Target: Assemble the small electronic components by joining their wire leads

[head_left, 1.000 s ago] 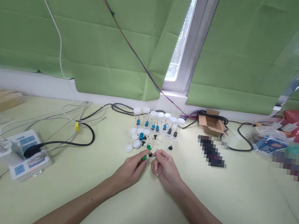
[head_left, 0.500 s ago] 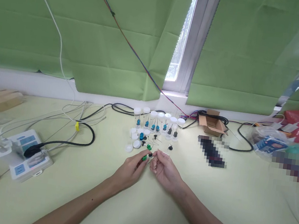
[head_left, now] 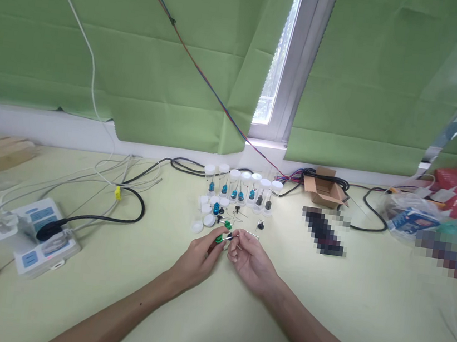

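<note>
The left hand [head_left: 200, 254] pinches a glossy, rounded green piece [head_left: 219, 239] tight between thumb and forefinger, with a shiny metal stem [head_left: 225, 238] leading from it toward a small dark piece [head_left: 230, 236] at three o'clock. The right hand [head_left: 249, 257] has thumb and forefinger drawn together beside that dark piece, other fingers curled; whether they grip it, I cannot tell. Forearms reach in from seven and five o'clock. Toward twelve stand clear cylindrical vials [head_left: 225, 181] with smooth white caps; toward two, an open cardboard box [head_left: 324, 190].
</note>
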Demonstrator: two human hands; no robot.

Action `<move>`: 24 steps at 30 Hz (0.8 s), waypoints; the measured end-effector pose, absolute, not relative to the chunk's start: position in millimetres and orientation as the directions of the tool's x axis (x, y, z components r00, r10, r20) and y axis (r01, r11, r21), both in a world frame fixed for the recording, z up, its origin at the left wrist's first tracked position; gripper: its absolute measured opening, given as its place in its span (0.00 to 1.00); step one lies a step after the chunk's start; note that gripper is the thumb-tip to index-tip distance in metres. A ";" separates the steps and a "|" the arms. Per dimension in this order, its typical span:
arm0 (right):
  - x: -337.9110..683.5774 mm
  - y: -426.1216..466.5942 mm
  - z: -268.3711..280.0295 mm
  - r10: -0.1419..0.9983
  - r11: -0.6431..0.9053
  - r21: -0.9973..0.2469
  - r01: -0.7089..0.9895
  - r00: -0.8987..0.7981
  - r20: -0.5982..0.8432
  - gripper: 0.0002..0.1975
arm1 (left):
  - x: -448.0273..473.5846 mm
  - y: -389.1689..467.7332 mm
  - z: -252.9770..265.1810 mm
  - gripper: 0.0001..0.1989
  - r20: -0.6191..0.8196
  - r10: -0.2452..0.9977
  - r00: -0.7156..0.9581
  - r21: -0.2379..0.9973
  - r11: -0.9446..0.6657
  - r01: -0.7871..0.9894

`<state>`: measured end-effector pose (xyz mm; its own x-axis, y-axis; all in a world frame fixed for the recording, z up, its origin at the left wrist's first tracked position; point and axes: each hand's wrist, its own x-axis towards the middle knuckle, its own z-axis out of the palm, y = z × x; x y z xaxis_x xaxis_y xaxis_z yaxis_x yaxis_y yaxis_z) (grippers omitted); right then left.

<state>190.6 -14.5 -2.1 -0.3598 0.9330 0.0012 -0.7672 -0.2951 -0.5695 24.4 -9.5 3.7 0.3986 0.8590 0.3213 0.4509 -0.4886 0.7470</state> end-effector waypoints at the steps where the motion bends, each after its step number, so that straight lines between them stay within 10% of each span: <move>1: 190.5 -14.2 -2.6 0.935 -0.294 -0.571 -0.766 -0.354 -0.006 0.09 | 24.5 -9.6 4.0 0.17 0.317 0.861 0.398 0.748 -0.485 0.454; 24: 189.3 -15.1 3.0 0.976 -0.187 -0.790 -0.584 -0.201 -0.083 0.22 | 23.2 -9.9 -1.0 0.16 0.357 0.820 0.448 0.677 -0.557 0.480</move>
